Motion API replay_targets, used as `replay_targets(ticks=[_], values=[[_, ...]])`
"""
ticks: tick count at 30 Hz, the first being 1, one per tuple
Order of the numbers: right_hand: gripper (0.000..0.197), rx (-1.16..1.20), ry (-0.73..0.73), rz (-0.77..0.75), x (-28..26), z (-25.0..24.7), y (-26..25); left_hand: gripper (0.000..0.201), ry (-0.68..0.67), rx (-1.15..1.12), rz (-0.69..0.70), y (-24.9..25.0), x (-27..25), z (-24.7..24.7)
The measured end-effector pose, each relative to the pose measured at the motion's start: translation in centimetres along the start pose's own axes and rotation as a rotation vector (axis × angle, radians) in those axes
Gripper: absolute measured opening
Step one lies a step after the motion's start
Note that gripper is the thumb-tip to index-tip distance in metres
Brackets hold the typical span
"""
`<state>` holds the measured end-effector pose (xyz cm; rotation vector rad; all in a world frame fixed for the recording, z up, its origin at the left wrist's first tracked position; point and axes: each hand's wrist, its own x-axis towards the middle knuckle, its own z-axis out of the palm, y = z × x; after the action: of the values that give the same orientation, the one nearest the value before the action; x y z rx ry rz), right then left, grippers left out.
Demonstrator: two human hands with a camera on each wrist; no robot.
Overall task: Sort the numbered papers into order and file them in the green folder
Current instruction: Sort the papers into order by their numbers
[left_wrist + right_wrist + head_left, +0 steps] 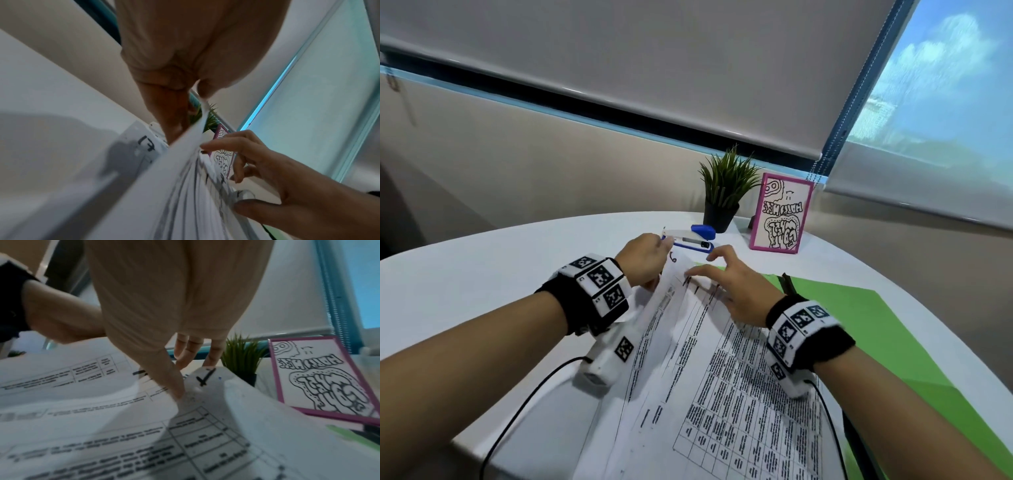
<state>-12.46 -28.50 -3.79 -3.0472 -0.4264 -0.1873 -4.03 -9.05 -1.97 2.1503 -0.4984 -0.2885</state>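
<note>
A stack of printed papers with handwritten numbers in the top corners lies on the white table, partly over the open green folder. My left hand pinches the far corner of the upper sheets and holds them lifted and tilted; the left wrist view shows the lifted paper edge between thumb and fingers. My right hand rests with spread fingers on the sheets beneath, one fingertip pressing beside a handwritten number. Under the lifted sheets a page marked 17 shows.
A blue and white stapler lies just beyond my left hand. A potted plant and a pink-framed drawing stand at the table's far edge by the window blind. Cables from both wrist cameras run toward me across the near edge.
</note>
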Motion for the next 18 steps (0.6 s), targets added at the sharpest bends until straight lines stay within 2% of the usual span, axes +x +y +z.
replay_targets(ticks=[3,4,6,8,11,13,14,16,17,18], values=[[0.079,-0.128,-0.019,-0.038,0.7,0.1,-0.9,0.065,-0.118,0.117,-0.049,-0.1,-0.5,-0.6],[0.078,-0.156,-0.021,-0.044,0.8,0.1,-1.1,0.059,-0.185,0.128,-0.051,-0.4,-0.6,-0.8],[0.077,-0.205,-0.031,-0.062,1.1,0.2,-1.4,0.035,-0.305,0.144,-0.056,-1.1,-1.1,-1.2],[0.075,-0.235,-0.043,-0.085,1.4,0.3,-1.6,0.023,-0.31,0.118,-0.071,-1.7,-1.3,-1.3],[0.062,-0.281,-0.054,-0.119,1.6,0.1,-1.9,0.025,-0.204,0.101,-0.114,-1.6,-1.4,-1.4],[0.051,-0.297,-0.062,-0.121,1.4,0.2,-1.8,0.026,0.003,0.201,-0.073,-1.6,-1.1,-1.8],[0.052,-0.295,-0.064,-0.118,1.2,0.3,-1.7,0.027,0.125,0.206,-0.045,-1.6,-0.9,-2.1],[0.055,-0.267,-0.073,-0.102,1.0,0.6,-1.5,0.026,0.333,0.07,0.004,-1.6,-0.7,-3.0],[0.054,-0.245,-0.081,-0.098,0.9,0.7,-1.4,0.025,0.381,-0.014,0.015,-1.7,-0.6,-3.6],[0.055,-0.224,-0.083,-0.096,0.9,0.8,-1.3,0.026,0.353,-0.059,0.011,-1.9,-0.5,-4.2]])
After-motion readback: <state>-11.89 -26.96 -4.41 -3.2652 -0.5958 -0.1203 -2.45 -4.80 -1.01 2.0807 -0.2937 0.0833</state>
